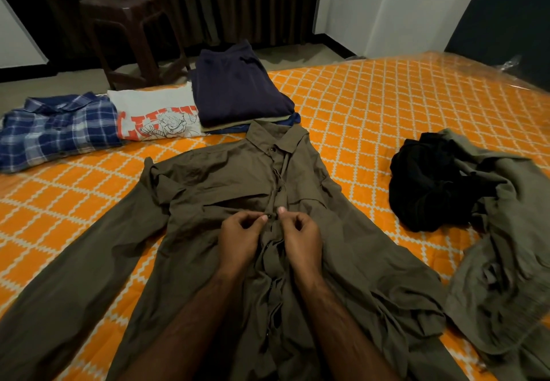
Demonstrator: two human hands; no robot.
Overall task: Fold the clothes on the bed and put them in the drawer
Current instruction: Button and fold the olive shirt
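The olive button-up shirt (pixel 226 190) lies face up at the centre of the orange patterned bed (pixel 387 107), collar toward 12 o'clock, sleeves spread toward 7 and 4 o'clock. The left hand (pixel 241 238) and the right hand (pixel 300 238) sit side by side on the placket, each pinching fabric at a dark button (pixel 271 216) mid-chest. The cloth below is bunched, so a button could go into the wrong hole, leaving the front skewed and the fold lopsided. At 10 to 11 o'clock lie a folded plaid shirt (pixel 56 130), a printed T-shirt (pixel 154 116) and a navy folded stack (pixel 235 89). Unfolded black (pixel 428 184) and grey-green garments (pixel 506 232) wait at 3 o'clock.
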